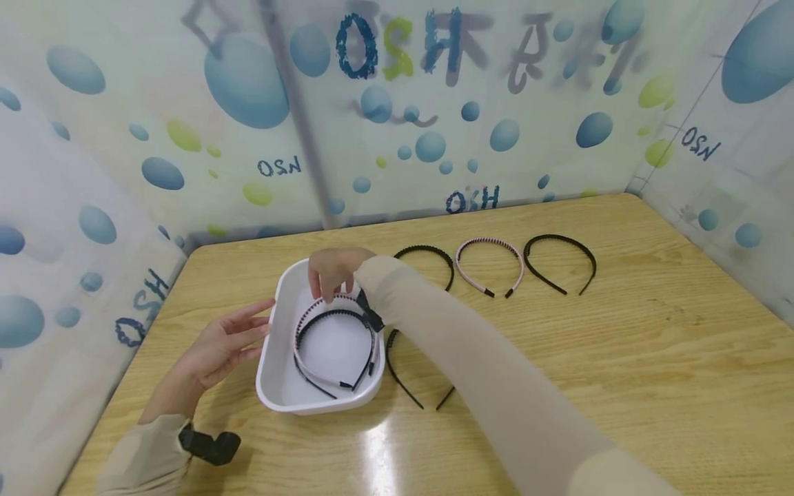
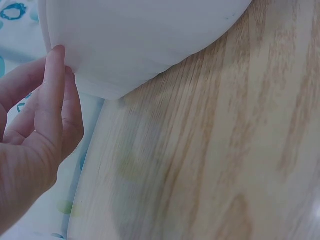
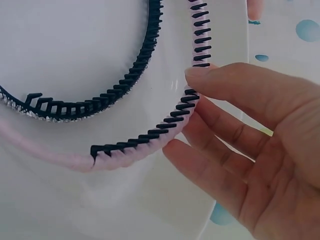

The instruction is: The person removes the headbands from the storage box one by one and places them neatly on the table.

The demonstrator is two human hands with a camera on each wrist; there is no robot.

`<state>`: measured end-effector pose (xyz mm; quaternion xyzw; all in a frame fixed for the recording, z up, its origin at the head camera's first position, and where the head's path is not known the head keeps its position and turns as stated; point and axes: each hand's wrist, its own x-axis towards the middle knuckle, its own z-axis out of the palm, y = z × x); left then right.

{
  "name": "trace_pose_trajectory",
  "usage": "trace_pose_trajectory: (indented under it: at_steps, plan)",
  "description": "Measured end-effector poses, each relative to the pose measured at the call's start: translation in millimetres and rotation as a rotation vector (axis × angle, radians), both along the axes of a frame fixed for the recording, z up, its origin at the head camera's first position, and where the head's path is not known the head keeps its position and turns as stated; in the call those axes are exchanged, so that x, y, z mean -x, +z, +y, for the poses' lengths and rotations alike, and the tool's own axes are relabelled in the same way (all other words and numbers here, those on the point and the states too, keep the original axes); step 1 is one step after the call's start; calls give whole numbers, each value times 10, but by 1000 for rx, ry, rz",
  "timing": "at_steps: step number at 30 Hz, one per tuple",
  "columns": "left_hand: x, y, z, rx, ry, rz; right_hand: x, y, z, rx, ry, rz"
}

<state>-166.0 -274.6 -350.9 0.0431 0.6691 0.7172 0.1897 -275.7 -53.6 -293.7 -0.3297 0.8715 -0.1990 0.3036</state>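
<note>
A white plastic tub stands on the wooden table, holding a pink headband with black teeth and a black headband. My right hand reaches over the far rim and pinches the pink headband between thumb and fingers. Beside it, the black one lies within the pink curve, untouched by that hand. My left hand is at the tub's left side, its fingers extended; in the left wrist view, the fingertips touch the outer wall near the rim.
Right of the tub lie a black headband, a pink headband and another black headband. A nearer black headband is partly hidden by my right arm. Bubble-patterned sheets border the table behind and at both sides.
</note>
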Motion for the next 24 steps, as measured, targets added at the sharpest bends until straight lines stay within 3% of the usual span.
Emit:
trace_pose_trajectory:
  at_steps: [13, 24]
  plan:
    - [1, -2, 1, -9, -10, 1, 34, 132, 47, 0, 79, 100]
    - [1, -17, -2, -9, -16, 12, 24, 340, 99, 14, 107, 145]
